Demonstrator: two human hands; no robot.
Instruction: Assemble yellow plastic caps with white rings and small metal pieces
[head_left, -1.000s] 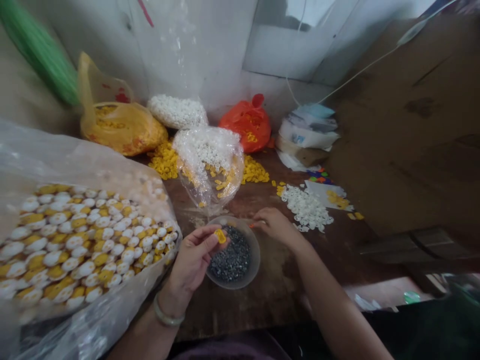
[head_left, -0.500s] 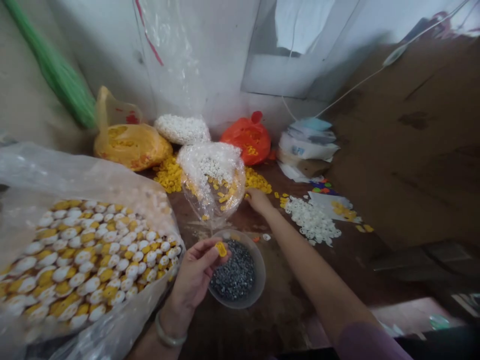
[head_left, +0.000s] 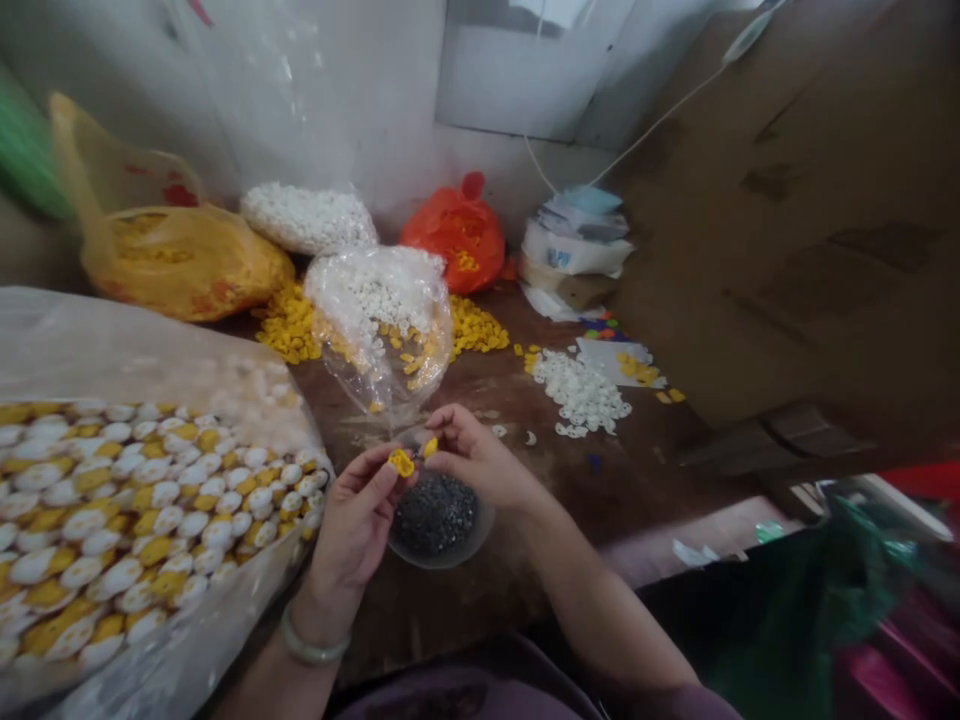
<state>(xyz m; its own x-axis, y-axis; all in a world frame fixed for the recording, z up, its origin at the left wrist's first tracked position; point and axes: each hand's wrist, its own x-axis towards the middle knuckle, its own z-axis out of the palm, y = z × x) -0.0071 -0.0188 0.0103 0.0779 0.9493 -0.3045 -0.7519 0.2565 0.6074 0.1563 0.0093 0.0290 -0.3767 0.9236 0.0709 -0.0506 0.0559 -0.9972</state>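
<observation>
Between thumb and fingers my left hand [head_left: 364, 505] pinches a yellow piece [head_left: 402, 462], its hollow side facing up. My right hand [head_left: 476, 455] holds a second yellow piece [head_left: 430, 447] at its fingertips, a short gap to the right of the first. Both hands are over the rim of a clear round bowl [head_left: 484, 530] filled with small dark grey bits [head_left: 435, 515]. On the left, a large clear plastic bag [head_left: 150, 350] holds many white-and-yellow egg-shaped pieces [head_left: 157, 520].
Behind the bowl lie a clear bag [head_left: 382, 320], yellow pieces [head_left: 476, 327], a yellow bag [head_left: 187, 260], a white-filled bag [head_left: 307, 215] and a red bag [head_left: 457, 240]. White pieces [head_left: 581, 392] lie at right, near stacked packages [head_left: 574, 245]. Cardboard [head_left: 787, 220] stands far right.
My right hand has come back from the yellow pile to beside my left hand, now with a yellow piece. The camera view has shifted, so the scene sits further left and higher.
</observation>
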